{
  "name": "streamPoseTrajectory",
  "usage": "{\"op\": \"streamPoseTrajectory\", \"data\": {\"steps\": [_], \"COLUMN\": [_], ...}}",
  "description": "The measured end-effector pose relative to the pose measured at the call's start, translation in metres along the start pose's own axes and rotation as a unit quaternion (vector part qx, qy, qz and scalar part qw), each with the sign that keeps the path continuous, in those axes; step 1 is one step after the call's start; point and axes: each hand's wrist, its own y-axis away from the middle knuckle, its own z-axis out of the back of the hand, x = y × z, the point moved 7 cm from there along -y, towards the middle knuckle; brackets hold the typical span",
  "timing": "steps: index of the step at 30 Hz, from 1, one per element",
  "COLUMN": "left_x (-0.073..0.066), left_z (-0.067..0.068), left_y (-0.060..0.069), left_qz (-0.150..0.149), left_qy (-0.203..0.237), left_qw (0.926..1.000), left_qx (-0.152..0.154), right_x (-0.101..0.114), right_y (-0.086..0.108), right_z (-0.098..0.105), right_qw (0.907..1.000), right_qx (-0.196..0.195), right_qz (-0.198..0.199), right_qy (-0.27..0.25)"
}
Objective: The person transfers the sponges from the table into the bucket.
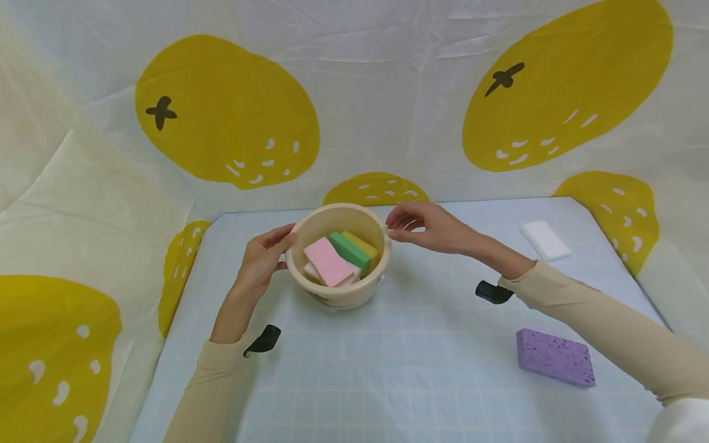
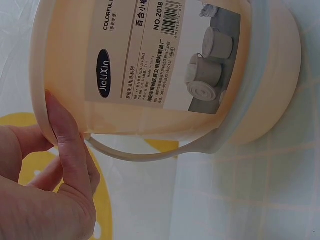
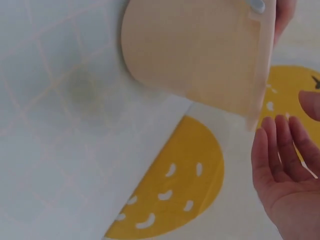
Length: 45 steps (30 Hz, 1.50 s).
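Observation:
A cream plastic bucket [image 1: 339, 299] stands upright on the table, holding a pink sponge [image 1: 328, 261], a green sponge [image 1: 349, 252], a yellow sponge [image 1: 362, 245] and something white [image 1: 311, 271] partly hidden beneath the pink one. My left hand [image 1: 257, 261] grips the bucket's left rim between thumb and fingers. In the left wrist view, a printed label [image 2: 165, 55] and a hanging handle [image 2: 135, 156] show on the bucket's side. Close by the right rim, my right hand [image 1: 429, 227] has loosely bent fingers with nothing between them; whether the fingertips touch the rim, I cannot tell.
On the right of the table lie a purple sponge [image 1: 556, 358] and, farther back, a white block [image 1: 545, 240]. A curtain with yellow fruit prints [image 1: 227, 111] rises behind the table's back edge. The tabletop [image 1: 388, 369] has a pale blue checked cover.

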Motion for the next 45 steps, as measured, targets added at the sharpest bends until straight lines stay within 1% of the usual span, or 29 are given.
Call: {"op": "streamPoseTrajectory", "data": {"steps": [5,10,15,21,29,36,45], "left_x": [0.000,0.000,-0.002,-0.002,0.000,0.000,0.001], "left_z": [0.000,-0.001,-0.001,-0.002,-0.002,-0.001,0.000], "left_y": [-0.001,0.000,-0.001,-0.002,-0.002,-0.001,-0.002], "left_qz": [0.000,0.001,-0.005,-0.006,-0.003,0.000,0.003], "left_qy": [0.000,-0.001,0.001,0.002,0.002,-0.001,0.000], "left_qw": [1.0000,1.0000,1.0000,1.0000,1.0000,1.0000,1.0000], "left_qx": [-0.001,-0.002,-0.001,0.003,0.003,0.002,0.002], "right_x": [-0.010,-0.016,-0.022,-0.029,-0.041,-0.056,-0.066], "right_y": [0.013,0.027,0.040,0.055,0.079,0.099,0.129], "right_z": [0.008,0.019,0.031,0.040,0.045,0.049,0.053], "right_qw": [0.9998,0.9995,0.9989,0.9978,0.9970,0.9943,0.9919], "right_qx": [-0.010,-0.019,-0.034,-0.046,-0.050,-0.054,-0.063], "right_qz": [-0.006,-0.011,-0.022,-0.034,-0.050,-0.073,-0.081], "right_qy": [0.015,0.023,0.025,0.034,0.033,0.057,0.075]}}
